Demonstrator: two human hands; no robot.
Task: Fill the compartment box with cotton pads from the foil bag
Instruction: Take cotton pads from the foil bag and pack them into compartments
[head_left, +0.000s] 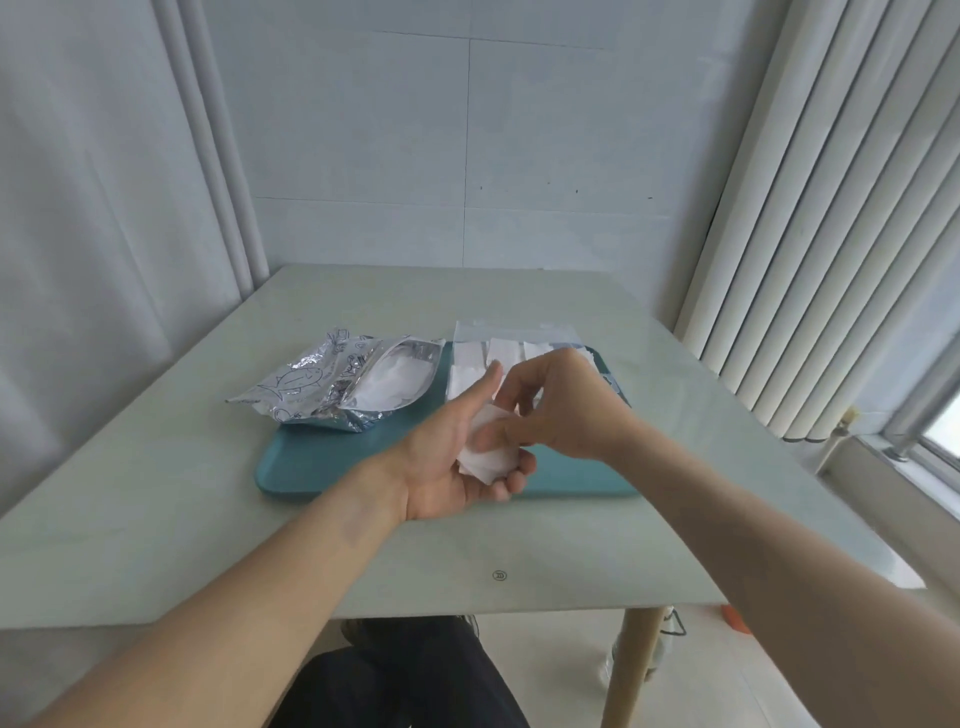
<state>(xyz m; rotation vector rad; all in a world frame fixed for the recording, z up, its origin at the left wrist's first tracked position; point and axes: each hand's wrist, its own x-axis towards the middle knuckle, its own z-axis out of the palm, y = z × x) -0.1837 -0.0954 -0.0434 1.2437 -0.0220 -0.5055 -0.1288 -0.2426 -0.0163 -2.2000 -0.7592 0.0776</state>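
teal tray (332, 467) | pale table (156, 519) | window blinds (831, 260)

**Where everything sits**

On the pale stone-topped table (519, 291) lies a flat teal plastic tray (332, 462). My crinkled silver foil bag (332, 384) rests on its far left part, my clear plastic compartment box (472, 358) on its far right. My left hand (447, 467) and right hand (556, 405) meet above the tray's near half, a small stack of white cotton pads (485, 457) between them.

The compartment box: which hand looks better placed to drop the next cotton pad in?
Probably the right hand. It hovers just in front of the compartment box and its fingers pinch at the cotton pads that the left hand cups palm-up, nearer the foil bag.
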